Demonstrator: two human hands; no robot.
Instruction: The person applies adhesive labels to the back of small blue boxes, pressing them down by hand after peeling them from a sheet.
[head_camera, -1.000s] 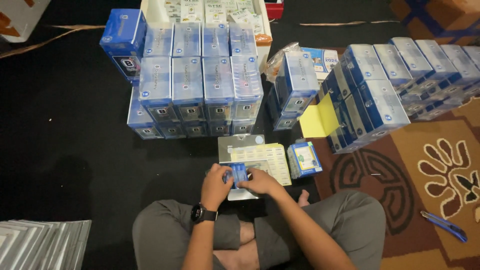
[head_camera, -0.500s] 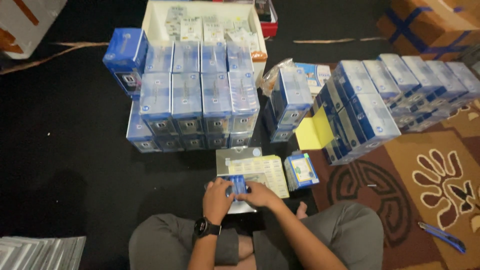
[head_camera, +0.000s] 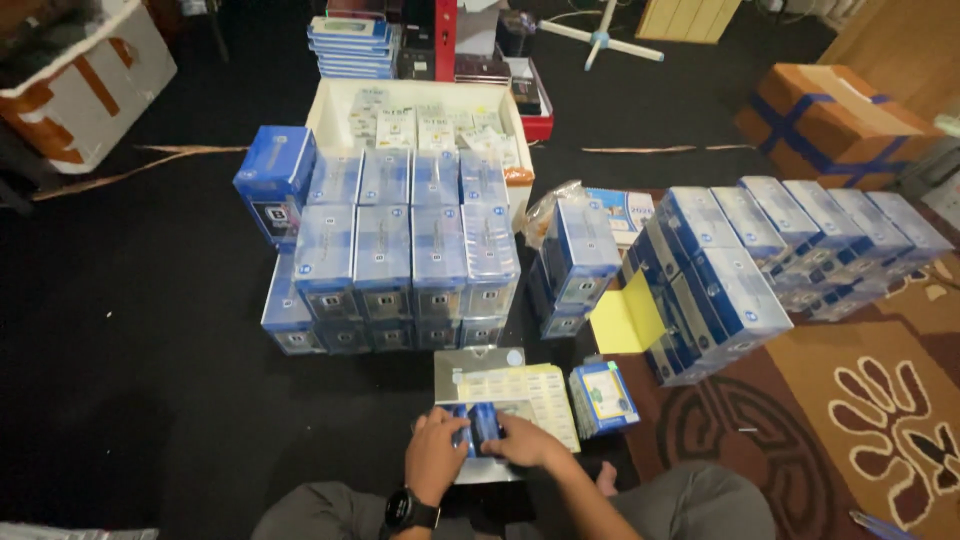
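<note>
— Where is the small blue box (head_camera: 479, 425) lying?

— Low in the middle of the view, just in front of the person's knees, over the pale sheet with yellow labels (head_camera: 515, 395) and the grey tray (head_camera: 470, 365) beneath it; it sits between the two hands, touching both.

— And the hands themselves?

— The left hand (head_camera: 436, 455) curls narrowly round the box's left end, a dark watch (head_camera: 408, 510) on that wrist; the right hand (head_camera: 528, 442) closes over its right end, fingers bent; both grip the box together.

— Which way does it run?

— Its long axis seems to run up and away from the person, though the fingers cover much of it; neither hand is nearer.

— What stands about?

— A wrapped blue packet (head_camera: 603, 396) just right of the sheet; a block of stacked blue boxes (head_camera: 400, 255) beyond; a second row (head_camera: 770, 250) to the right; a yellow card (head_camera: 625, 318) between them.
</note>
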